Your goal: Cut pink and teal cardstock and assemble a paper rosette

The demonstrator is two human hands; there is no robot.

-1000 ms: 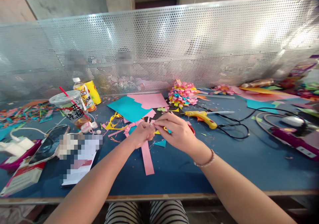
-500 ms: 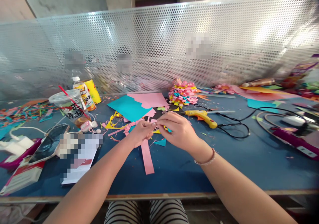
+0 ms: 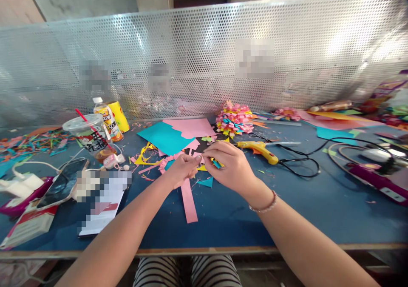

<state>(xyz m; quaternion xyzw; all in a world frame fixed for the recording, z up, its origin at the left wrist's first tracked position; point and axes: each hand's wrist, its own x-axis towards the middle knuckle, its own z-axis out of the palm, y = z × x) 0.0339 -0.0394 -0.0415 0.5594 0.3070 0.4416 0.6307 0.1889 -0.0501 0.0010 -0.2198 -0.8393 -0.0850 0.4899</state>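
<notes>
Pinching a small fringed paper piece (image 3: 200, 159) between both hands, I am drawing my right hand (image 3: 230, 166) slightly nearer than a second ago, its fingers closed on it; my left hand (image 3: 181, 171) is gripping it too, above the pink strip (image 3: 188, 202).

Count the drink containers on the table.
3, all at the far left: a clear cup with a red straw, a bottle just behind it, and a yellow can beside the bottle. More may be hidden in the clutter at the far right.
</notes>
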